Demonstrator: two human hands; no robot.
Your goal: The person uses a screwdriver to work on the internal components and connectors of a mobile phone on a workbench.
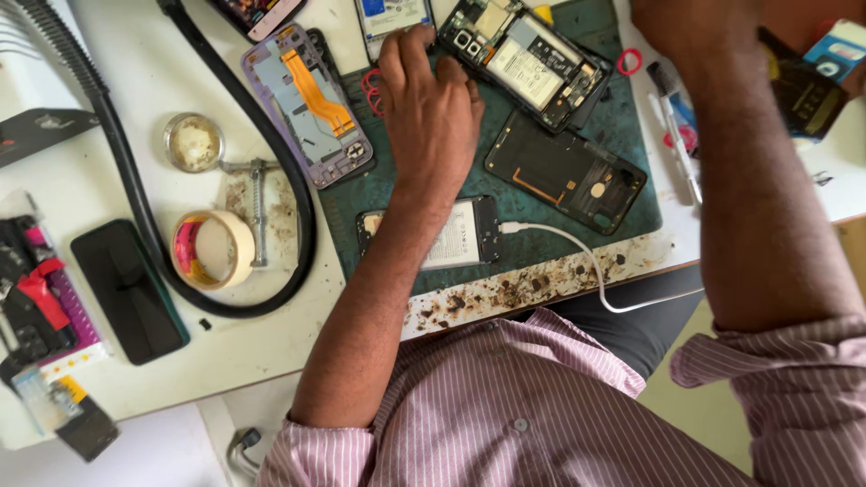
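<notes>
**benchguy:** Looking straight down at my counter here. My left hand is resting on the green mat, fingers curled and pressed down at the top corner of the opened phone, the one with its back off and the battery and camera block showing. Nothing is clamped in that hand as far as I can see, it's just touching the phone's edge. My right hand is up at the top of the view, mostly cut off, so I can't tell if it's gripping anything.

**solderfan:** what else is on the mat?

**benchguy:** A black back cover lies just below the opened phone. Nearer to me, partly under my forearm, is another phone with a white cable plugged into its end. The purple frame with the orange flex strip sits at the mat's left edge.

**solderfan:** and off the mat?

**benchguy:** A roll of tape and a small round tin, both inside the loop of a thick black hose. A dark phone lies face up further left. The counter's front edge is badly chipped and stained.
</notes>
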